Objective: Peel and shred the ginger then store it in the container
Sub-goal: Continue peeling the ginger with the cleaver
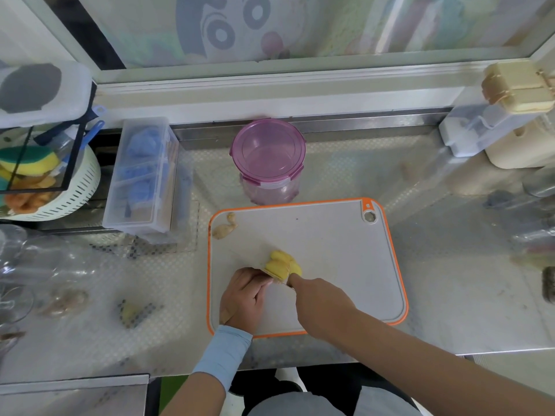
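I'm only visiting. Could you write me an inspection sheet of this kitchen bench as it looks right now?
Surface: metal counter carrying a grey, orange-rimmed cutting board.
Job's things: peeled yellow ginger over the board, between both hands; purple-lidded container behind the board, lid on; ginger scraps at the board's far left corner.
Clutter: clear box of blue items and white colander with sponges, both on the left.
Hands: left hand grips a brown-handled tool, its blade unclear; right hand holds the ginger.
Cables: nothing seen.
Surroundings: window with a cartoon print behind the counter.
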### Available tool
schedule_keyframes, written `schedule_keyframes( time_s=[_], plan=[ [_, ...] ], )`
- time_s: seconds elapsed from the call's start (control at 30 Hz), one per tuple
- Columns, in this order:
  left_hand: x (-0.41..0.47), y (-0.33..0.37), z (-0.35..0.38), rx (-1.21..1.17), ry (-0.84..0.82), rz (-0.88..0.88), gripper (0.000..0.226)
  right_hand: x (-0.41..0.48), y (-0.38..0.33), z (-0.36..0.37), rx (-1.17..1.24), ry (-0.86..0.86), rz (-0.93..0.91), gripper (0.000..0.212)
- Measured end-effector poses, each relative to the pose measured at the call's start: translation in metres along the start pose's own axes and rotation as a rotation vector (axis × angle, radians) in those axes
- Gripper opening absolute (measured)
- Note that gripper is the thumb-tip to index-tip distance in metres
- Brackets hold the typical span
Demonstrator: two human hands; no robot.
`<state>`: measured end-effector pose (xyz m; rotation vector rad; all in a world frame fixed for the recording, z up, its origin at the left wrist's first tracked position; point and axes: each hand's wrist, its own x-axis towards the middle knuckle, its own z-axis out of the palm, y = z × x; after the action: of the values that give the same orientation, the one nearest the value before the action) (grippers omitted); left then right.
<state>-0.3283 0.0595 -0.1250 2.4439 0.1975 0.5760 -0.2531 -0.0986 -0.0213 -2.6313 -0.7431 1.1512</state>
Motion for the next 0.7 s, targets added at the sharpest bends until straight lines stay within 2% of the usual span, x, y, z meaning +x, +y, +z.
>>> schedule_keyframes(
  time_s=[0.4, 0.57, 0.7],
  plan=[
    [0.001, 0.002, -0.002, -0.026, -0.033, -0.042, 0.017, 0.020, 0.000, 0.010, 0.043, -0.021, 0.028, 0.049],
    [0.005, 0.006, -0.006, -0.006, -0.037, -0.051, 0.020, 0.020, -0.002, 0.009, 0.049, 0.004, 0.020, 0.022],
    [0.005, 0.004, -0.005, 0.001, -0.049, -0.041, 0.020, 0.026, 0.006, 0.016, 0.050, -0.013, 0.030, 0.035]
  ],
)
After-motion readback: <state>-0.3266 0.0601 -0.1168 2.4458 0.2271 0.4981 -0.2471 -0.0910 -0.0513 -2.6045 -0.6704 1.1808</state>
